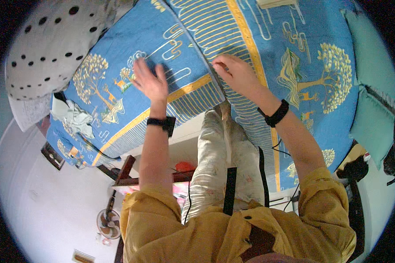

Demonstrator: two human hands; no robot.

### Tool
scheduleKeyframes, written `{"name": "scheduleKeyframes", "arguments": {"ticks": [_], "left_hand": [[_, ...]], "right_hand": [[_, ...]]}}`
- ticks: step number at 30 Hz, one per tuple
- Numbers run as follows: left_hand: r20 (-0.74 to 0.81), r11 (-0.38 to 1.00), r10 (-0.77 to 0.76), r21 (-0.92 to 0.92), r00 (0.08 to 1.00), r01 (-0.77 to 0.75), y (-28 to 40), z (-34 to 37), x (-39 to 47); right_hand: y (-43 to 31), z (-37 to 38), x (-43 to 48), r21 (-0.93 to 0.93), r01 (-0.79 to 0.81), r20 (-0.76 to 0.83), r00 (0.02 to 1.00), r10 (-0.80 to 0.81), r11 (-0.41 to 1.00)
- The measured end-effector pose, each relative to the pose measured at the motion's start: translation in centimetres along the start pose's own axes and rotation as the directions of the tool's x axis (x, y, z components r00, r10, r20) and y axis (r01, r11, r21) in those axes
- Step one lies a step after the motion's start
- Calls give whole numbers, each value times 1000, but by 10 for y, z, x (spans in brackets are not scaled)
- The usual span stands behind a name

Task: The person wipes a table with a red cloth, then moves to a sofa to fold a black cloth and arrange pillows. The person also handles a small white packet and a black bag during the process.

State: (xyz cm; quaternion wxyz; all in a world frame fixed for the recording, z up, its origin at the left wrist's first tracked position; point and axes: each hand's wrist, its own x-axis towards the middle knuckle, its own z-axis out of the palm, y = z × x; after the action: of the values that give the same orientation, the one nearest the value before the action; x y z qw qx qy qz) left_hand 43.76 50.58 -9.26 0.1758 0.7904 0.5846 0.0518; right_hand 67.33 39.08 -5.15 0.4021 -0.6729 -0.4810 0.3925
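Observation:
A blue patterned cloth cover [191,70] with trees, deer and striped borders spreads in front of me. A dark edge strip [202,54] divides it into a left and a right section. Over the left section is my left hand [150,79], slightly blurred, fingers apart and holding nothing; whether it touches the cloth is unclear. My right hand [235,72] is beside the dark strip, above the striped part, with its fingers curled. Its fingertips are partly hidden, so I cannot tell if they pinch any cloth. Each wrist wears a black band.
Green cushions [372,121] line the right side. White fabric with black dots [49,49] is at upper left, above a crumpled pale cloth [74,115]. A fan [108,223] stands at lower left. A beige object [276,3] lies at the top. Thin black cables run beside my legs.

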Motion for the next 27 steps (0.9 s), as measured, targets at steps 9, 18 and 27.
{"name": "scheduleKeyframes", "arguments": {"ticks": [9,18,27], "left_hand": [[126,898,323,-353,938,-261,88,49,-66],[-91,989,35,145,995,-21,-34,23,24],[9,997,-39,60,999,38,-37,23,25]], "right_hand": [[-24,49,79,-389,389,32,912,-410,835],[26,53,167,-907,41,-165,881,-442,419],[-42,157,227,-584,749,576,654,-491,312]]}}
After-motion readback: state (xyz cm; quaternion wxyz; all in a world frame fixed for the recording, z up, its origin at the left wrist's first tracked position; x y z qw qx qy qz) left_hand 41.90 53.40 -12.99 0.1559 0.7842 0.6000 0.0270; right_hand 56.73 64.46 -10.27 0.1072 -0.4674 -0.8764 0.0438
